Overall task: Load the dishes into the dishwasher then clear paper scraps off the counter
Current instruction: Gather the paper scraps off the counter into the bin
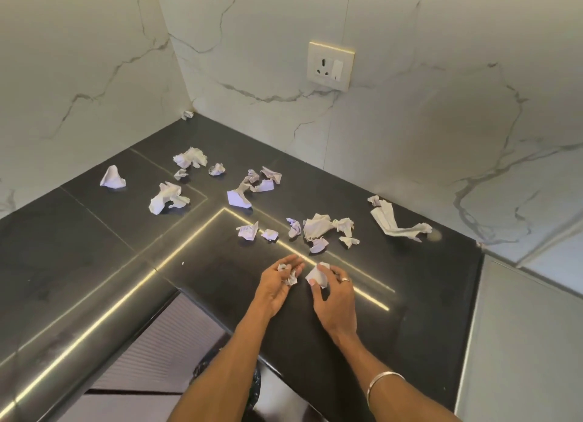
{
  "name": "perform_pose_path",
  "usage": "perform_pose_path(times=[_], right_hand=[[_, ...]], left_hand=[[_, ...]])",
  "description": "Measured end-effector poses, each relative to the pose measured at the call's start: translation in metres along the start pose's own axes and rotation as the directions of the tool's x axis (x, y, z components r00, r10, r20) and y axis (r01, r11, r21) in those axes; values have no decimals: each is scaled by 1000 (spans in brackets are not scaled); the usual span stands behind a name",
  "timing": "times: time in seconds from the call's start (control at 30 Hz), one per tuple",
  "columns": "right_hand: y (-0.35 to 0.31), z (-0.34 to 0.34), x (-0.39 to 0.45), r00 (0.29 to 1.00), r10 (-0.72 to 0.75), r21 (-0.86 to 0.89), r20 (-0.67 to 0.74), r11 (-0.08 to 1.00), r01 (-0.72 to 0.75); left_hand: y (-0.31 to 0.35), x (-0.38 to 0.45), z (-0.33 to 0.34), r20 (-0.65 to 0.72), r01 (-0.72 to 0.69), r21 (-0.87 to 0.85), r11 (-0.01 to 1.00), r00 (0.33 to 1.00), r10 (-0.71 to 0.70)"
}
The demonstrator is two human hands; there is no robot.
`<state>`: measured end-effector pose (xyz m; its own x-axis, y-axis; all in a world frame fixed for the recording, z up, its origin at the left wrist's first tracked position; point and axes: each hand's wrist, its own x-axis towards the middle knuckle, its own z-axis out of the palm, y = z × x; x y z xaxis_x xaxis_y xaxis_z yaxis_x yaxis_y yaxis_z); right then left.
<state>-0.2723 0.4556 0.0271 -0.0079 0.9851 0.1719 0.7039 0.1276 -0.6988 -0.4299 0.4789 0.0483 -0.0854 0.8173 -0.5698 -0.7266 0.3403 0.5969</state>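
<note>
Several crumpled white paper scraps lie scattered over the black corner counter. My left hand is palm up over the counter's near part and cradles small crumpled scraps in its loosely curled fingers. My right hand sits just to the right of it and pinches a white paper scrap between thumb and fingers. The nearest loose scraps lie a little beyond both hands. A long twisted scrap lies at the right, near the wall.
Marble walls meet in a corner behind the counter, with a wall socket on the right wall. One tiny scrap sits deep in the corner. A pale cabinet panel stands at the right. Below the counter's edge a ribbed cabinet front shows.
</note>
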Motion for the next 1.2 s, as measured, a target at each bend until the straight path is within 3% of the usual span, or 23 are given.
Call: perform_pose_path(times=[0.2, 0.43, 0.6, 0.67, 0.77, 0.9, 1.03, 1.2], right_hand=[[-5, -4, -1, 999, -43, -6, 11, 999, 43], [-9, -3, -11, 1000, 6, 82, 29, 997, -8], [-33, -4, -1, 951, 301, 346, -64, 901, -262], [-44, -5, 4, 936, 345, 430, -74, 858, -282], [-61, -2, 2, 966, 249, 454, -74, 871, -190], [-75, 10, 5, 986, 147, 464, 80, 870, -168], [-85, 24, 9, 983, 79, 353, 163, 926, -133], [-92, 28, 19, 949, 15, 153, 314, 986, -66]], left_hand=[[-6, -4, -2, 25, -29, -35, 999, 999, 29], [-4, -12, -5, 15, -16, 3, 1000, 1000, 16], [-7, -11, -9, 27, -38, 39, 999, 999, 37], [-6, -12, -9, 30, -37, 72, 997, 999, 35], [-4, -12, -11, 58, -36, 100, 994, 998, 30], [1, -15, -17, 110, -7, 41, 999, 994, 2], [4, -12, -25, 103, 45, -57, 997, 994, -39], [3, -9, -25, 36, 46, 41, 998, 998, -48]])
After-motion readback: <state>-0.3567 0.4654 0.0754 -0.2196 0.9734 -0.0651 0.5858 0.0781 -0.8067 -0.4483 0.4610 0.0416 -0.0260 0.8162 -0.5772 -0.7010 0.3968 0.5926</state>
